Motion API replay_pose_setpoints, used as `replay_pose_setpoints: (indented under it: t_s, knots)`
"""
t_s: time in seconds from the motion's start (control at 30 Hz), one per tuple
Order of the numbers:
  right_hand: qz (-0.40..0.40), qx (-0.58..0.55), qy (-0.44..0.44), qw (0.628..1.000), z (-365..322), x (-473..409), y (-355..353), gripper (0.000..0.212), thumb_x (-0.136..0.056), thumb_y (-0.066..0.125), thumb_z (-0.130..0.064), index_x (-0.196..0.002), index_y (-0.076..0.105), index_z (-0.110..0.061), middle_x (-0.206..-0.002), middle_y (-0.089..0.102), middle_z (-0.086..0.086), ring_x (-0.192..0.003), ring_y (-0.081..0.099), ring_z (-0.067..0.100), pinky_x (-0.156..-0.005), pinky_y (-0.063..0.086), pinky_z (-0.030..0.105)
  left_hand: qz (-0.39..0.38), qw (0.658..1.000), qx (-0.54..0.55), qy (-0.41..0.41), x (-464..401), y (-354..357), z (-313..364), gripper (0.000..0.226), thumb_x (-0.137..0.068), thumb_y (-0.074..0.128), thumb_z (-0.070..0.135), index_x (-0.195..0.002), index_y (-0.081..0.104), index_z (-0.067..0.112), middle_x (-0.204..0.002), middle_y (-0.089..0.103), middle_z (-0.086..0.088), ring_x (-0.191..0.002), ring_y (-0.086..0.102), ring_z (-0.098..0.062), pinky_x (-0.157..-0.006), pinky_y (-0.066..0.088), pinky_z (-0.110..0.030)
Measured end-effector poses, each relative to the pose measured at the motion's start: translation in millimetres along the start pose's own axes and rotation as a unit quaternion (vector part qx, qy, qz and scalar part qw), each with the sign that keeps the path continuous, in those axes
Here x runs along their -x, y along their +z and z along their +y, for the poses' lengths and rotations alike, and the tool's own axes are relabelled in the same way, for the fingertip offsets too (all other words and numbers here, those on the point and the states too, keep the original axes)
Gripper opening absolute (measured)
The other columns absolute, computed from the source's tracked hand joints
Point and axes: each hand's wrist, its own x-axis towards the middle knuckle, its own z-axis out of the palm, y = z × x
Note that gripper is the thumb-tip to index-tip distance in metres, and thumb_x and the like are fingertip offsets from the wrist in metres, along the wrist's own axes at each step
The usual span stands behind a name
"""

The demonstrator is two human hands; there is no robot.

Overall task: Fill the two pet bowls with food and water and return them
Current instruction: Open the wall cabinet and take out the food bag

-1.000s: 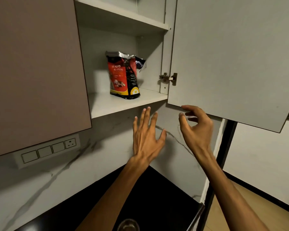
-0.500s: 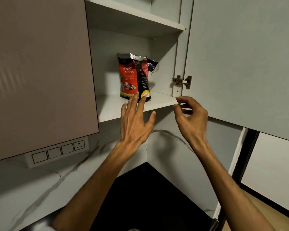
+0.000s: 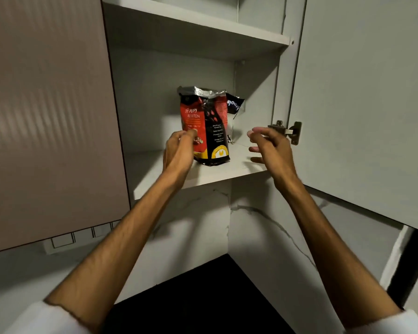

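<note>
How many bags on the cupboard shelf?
2: a red-and-black food bag upright mid-shelf, and a dark bag right behind it, mostly hidden. More may sit behind.

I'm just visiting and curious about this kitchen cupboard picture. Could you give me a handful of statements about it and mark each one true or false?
1. The red and black pet food bag stands upright on the lower shelf of the open cupboard. True.
2. The cupboard door on the right is closed. False: it is swung open, with its hinge showing.
3. The left hand is at the bag's left front edge. True.
4. The right hand grips the top of the bag. False: it is apart from the bag, to its right, fingers loosely curled and holding nothing.
5. Two pet bowls sit on the shelf beside the bag. False: no bowls are visible there.
</note>
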Motion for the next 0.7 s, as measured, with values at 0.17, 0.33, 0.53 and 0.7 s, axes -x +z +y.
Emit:
replay_pose_setpoints:
  t_s: [0.17,0.33,0.53,0.7]
  knots:
    - [-0.108,-0.027,0.058,0.992,7,-47,14,0.020,-0.098,0.066,-0.049,-0.110,0.065,-0.033,-0.120,0.069,-0.001,-0.108,0.071,0.021,-0.088,0.063,0.039,0.006,0.995,0.044,-0.095,-30,9,10,0.022,-0.104,0.046,0.037,-0.084,0.054,0.028,-0.088,0.057,0.006,-0.082,0.056,-0.011,-0.091,0.052,-0.042]
    - [-0.157,-0.013,0.092,0.983,21,-89,32,0.052,-0.095,0.061,-0.061,-0.131,0.061,-0.024,-0.129,0.065,0.005,-0.113,0.067,0.021,-0.088,0.059,0.038,-0.016,0.985,0.057,-0.164,-54,15,15,0.027,-0.103,0.044,0.042,-0.107,0.054,0.017,-0.093,0.053,-0.002,-0.084,0.055,-0.022,-0.080,0.050,-0.041]
    - [-0.214,-0.038,0.144,0.965,37,-127,52,0.083,-0.093,0.053,-0.073,-0.153,0.046,-0.016,-0.136,0.062,0.017,-0.117,0.065,0.029,-0.101,0.055,0.047,-0.033,0.972,0.088,-0.214,-73,26,11,0.031,-0.102,0.042,0.046,-0.088,0.054,0.022,-0.100,0.060,-0.013,-0.096,0.060,-0.031,-0.087,0.051,-0.048]
    - [-0.239,-0.076,0.147,0.957,45,-135,65,0.073,-0.092,0.055,-0.073,-0.143,0.056,-0.021,-0.127,0.070,0.014,-0.112,0.070,0.028,-0.100,0.056,0.048,-0.030,0.972,0.120,-0.200,-82,34,2,0.041,-0.106,0.034,0.047,-0.085,0.059,0.022,-0.090,0.067,-0.011,-0.086,0.063,-0.029,-0.070,0.049,-0.042]
